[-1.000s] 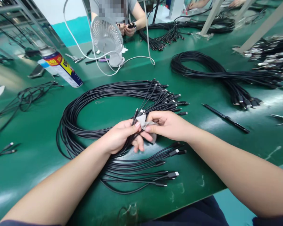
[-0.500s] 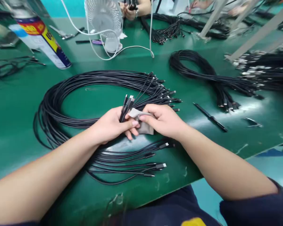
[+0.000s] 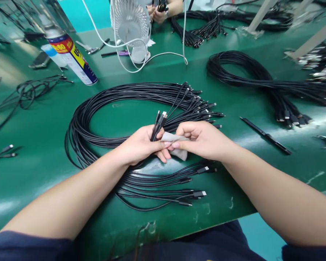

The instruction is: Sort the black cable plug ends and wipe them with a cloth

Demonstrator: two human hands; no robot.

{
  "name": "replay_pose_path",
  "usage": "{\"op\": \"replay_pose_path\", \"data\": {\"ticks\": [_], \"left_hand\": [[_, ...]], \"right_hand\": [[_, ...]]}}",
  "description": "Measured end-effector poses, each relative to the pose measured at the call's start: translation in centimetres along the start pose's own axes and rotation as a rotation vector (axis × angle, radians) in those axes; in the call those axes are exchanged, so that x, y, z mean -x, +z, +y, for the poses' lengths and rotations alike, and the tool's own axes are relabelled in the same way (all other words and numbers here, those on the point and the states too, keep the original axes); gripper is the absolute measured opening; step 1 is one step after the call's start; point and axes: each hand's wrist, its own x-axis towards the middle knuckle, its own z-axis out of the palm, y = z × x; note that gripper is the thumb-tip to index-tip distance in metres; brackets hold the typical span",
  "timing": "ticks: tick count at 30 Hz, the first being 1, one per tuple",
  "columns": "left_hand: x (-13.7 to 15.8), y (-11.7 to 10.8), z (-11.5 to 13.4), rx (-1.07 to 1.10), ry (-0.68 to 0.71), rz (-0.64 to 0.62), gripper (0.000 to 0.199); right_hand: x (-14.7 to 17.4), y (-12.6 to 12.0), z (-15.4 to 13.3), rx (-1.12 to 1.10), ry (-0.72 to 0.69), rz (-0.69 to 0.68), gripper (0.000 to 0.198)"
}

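Several black cables with plug ends stand up out of my left hand, which is closed around them. My left thumb also presses on the edge of a small grey cloth. Thumb and fingers of my right hand pinch the same cloth from the other side, and the two thumb tips nearly meet over it. Under and around my hands lies a big coil of black cables. Its plug ends fan out to the right, and more plugs lie loose nearer to me. Folds of the cloth are partly hidden by my fingers.
A spray can and a small white fan with a white cord stand at the back. Another cable bundle and a black pen lie at right. Across the green table, a co-worker's hands hold something dark.
The view has swung left, so everything sits farther right in the picture. My right fingers have shifted on the cloth, which is now bunched flatter between both thumbs.
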Motion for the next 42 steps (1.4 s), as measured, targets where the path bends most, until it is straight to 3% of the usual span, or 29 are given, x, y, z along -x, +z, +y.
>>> {"op": "replay_pose_path", "data": {"ticks": [3,7,10,15,22,28,33,38,42], "left_hand": [[0.1,-0.1,0.1,0.001,-0.042,-0.073,0.036],[0.1,-0.3,0.1,0.049,-0.049,-0.015,0.042],[0.0,-0.4,0.4,0.099,-0.063,0.014,0.046],[0.2,-0.2,0.8,0.163,-0.139,-0.037,0.042],[0.1,-0.3,0.7,0.179,-0.167,-0.067,0.046],[0.2,-0.7,0.7,0.220,-0.213,-0.104,0.045],[0.3,-0.9,0.8,0.253,-0.252,-0.149,0.048],[0.2,-0.5,0.8,0.268,-0.243,-0.119,0.049],[0.2,-0.1,0.7,0.282,-0.177,-0.021,0.054]], "right_hand": [[0.1,0.2,-0.3,-0.081,0.005,-0.043,0.030],[0.1,-0.1,-0.5,-0.015,-0.034,0.000,0.009],[0.1,-0.1,-0.6,-0.063,-0.053,0.048,0.006],[0.2,0.1,-1.1,-0.197,-0.064,0.096,0.026],[0.8,-0.4,-1.1,-0.005,-0.114,0.075,0.018],[1.1,1.2,-0.5,0.159,-0.335,0.276,0.016],[0.9,1.9,-0.9,0.117,-0.347,0.268,0.022],[0.8,1.0,-1.7,0.425,-0.438,0.422,0.018],[0.6,-0.6,-1.7,0.220,-0.401,0.680,0.019]]}}
